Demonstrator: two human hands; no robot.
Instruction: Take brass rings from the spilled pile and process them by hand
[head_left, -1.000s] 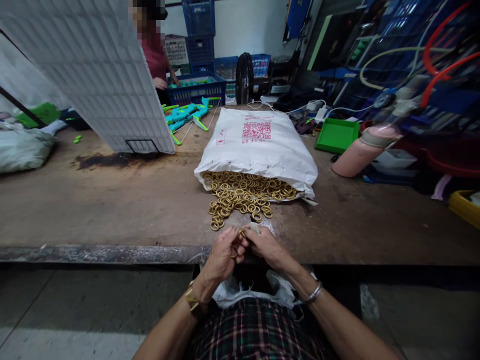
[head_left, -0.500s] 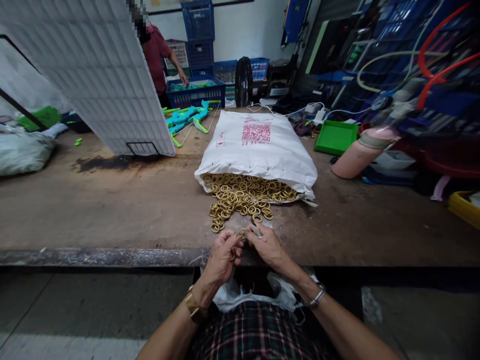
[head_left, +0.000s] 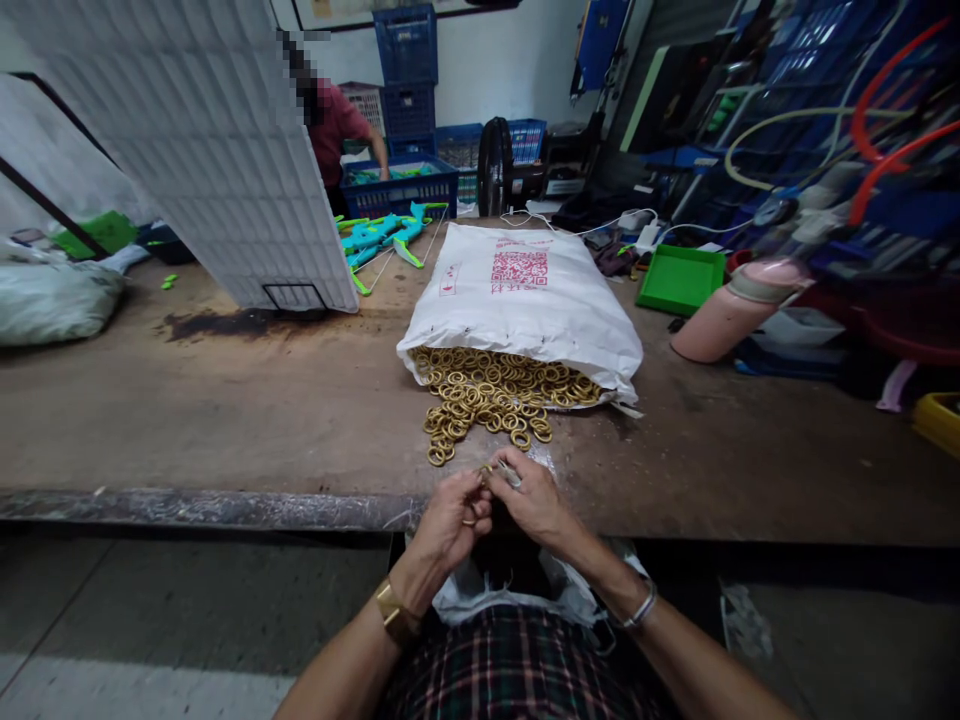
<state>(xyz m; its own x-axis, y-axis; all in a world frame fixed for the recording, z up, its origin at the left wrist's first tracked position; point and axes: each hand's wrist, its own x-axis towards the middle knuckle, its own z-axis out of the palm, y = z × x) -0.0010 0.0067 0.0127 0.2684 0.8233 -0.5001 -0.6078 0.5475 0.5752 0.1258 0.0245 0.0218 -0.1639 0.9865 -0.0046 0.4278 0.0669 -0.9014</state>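
Close together at the table's front edge, both hands are closed around small work. My left hand point(head_left: 454, 515) pinches a gold ring point(head_left: 486, 469) between thumb and fingertips. In my right hand point(head_left: 531, 497) is a small, thin, pale tool point(head_left: 508, 473), perhaps a blade, pressed up to that ring; its exact kind is unclear. Just beyond the hands, a loose pile of gold rings point(head_left: 457, 410) spills from the mouth of a white woven sack point(head_left: 525, 300) printed with red marks. The rings partly overlap one another.
A white ribbed panel point(head_left: 225, 170) stands at the left of the table. Blue-and-green toy bows point(head_left: 382, 235) lie behind it. To the right are a green tray point(head_left: 681, 278) and a pink bottle point(head_left: 712, 320). Another person point(head_left: 337, 130) reaches into a blue crate point(head_left: 405, 190).
My right hand has shifted the tool closer against the ring, and its dark end no longer shows. The other person's hand has gone down into the crate. The view has shifted slightly.
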